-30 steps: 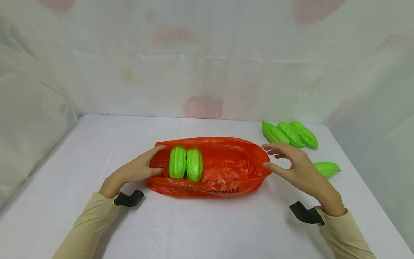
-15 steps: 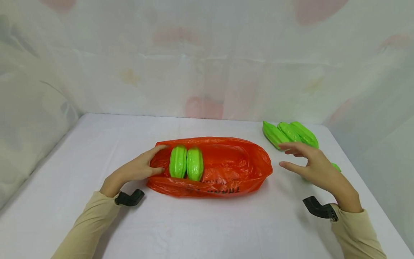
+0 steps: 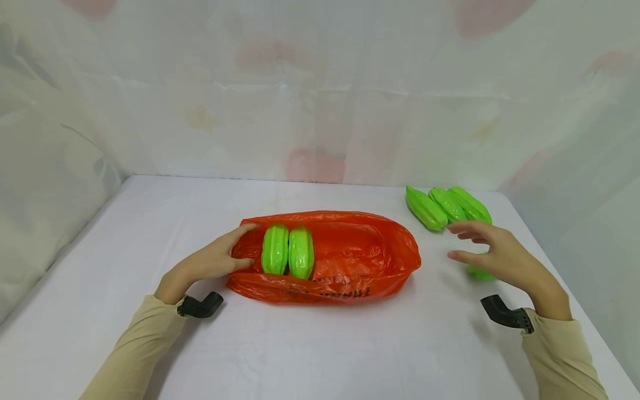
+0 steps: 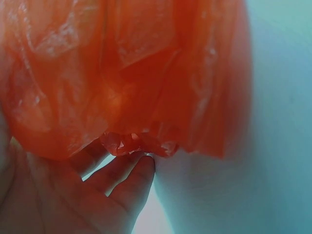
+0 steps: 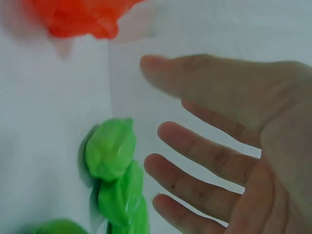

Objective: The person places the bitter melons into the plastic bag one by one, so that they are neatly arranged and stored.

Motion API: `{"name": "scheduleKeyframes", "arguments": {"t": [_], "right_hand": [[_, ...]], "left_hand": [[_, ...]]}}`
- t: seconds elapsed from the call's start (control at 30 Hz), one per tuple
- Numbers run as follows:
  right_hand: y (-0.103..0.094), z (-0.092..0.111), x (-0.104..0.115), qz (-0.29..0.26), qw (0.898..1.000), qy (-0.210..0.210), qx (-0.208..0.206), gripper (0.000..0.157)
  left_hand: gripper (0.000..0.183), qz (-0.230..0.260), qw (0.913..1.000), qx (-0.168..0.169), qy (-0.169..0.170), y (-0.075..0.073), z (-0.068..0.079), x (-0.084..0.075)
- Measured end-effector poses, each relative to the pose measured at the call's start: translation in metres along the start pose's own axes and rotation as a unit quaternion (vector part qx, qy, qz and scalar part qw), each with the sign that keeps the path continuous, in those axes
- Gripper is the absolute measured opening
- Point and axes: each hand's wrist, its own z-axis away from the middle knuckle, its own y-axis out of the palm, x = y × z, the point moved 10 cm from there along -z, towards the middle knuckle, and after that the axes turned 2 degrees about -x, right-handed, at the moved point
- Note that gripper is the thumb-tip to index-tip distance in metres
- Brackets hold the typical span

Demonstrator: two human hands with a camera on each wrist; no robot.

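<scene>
A red plastic bag (image 3: 350,244) lies with its mouth spread wide in the middle of the table. Two ridged green star fruits (image 3: 301,253) sit side by side in its left part. My left hand (image 3: 212,258) rests at the bag's left end, thumb and fingers apart; in the left wrist view the film hangs over its fairly straight fingers (image 4: 134,183). My right hand (image 3: 505,258) hovers with spread fingers and holds nothing. Just beneath it, another star fruit (image 3: 480,272) is partly hidden by the hand.
Three more star fruits (image 3: 427,210) lie together at the table's back right. A white cloth-like wall (image 3: 225,128) rises behind the white table (image 3: 320,355), with similar sheeting on both sides. A black wrist mount (image 3: 505,314) sticks out from the right wrist.
My right hand has moved rightward from the bag's right end to above the single star fruit. The left hand and the bag have stayed almost still.
</scene>
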Motion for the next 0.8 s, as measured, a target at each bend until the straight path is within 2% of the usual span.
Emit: {"name": "scheduleKeyframes", "arguments": {"t": [0.13, 0.47, 0.8], "right_hand": [[0.0, 0.0, -0.014, 0.009, 1.0, 0.009, 0.008, 0.051], [0.007, 0.005, -0.037, 0.016, 0.997, 0.036, 0.066, 0.062], [0.004, 0.009, -0.059, 0.032, 0.994, 0.053, 0.089, 0.064]], "left_hand": [[0.07, 0.003, 1.0, 0.001, 0.002, 0.0, 0.0, 0.0], [0.069, 0.005, 1.0, 0.003, 0.005, 0.001, -0.001, 0.001], [0.07, -0.001, 1.0, 0.0, 0.004, -0.001, -0.001, 0.001]]}}
